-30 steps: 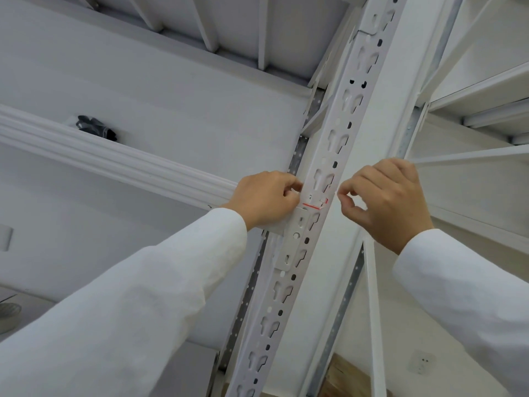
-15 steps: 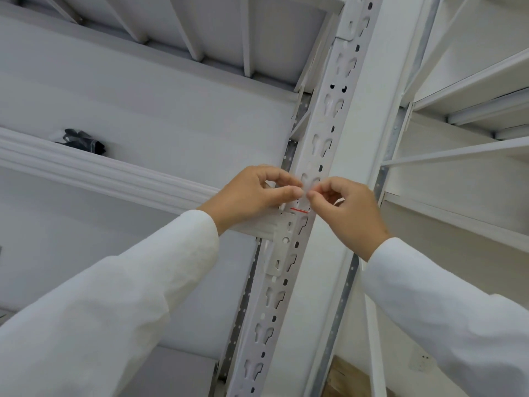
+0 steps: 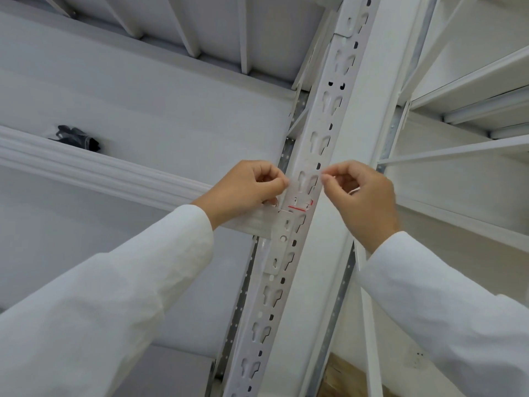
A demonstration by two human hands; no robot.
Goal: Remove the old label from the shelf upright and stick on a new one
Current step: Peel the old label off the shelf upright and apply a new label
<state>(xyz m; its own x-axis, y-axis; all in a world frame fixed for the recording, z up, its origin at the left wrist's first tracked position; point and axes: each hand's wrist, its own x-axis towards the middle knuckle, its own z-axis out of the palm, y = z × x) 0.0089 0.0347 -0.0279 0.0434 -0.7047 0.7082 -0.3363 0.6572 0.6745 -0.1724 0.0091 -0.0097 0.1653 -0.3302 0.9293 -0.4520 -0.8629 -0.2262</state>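
Two hands, left hand (image 3: 249, 186) and right hand (image 3: 362, 196), parted beside one label (image 3: 300, 206).

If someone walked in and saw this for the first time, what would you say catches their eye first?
Most striking are the two hands at the centre: the left hand and the right hand, both in white sleeves, their fingers pinched either side of the white slotted shelf upright. Just below them, a thin red line on the label is the only colour on the upright. Far left, a dark object lies on a shelf.
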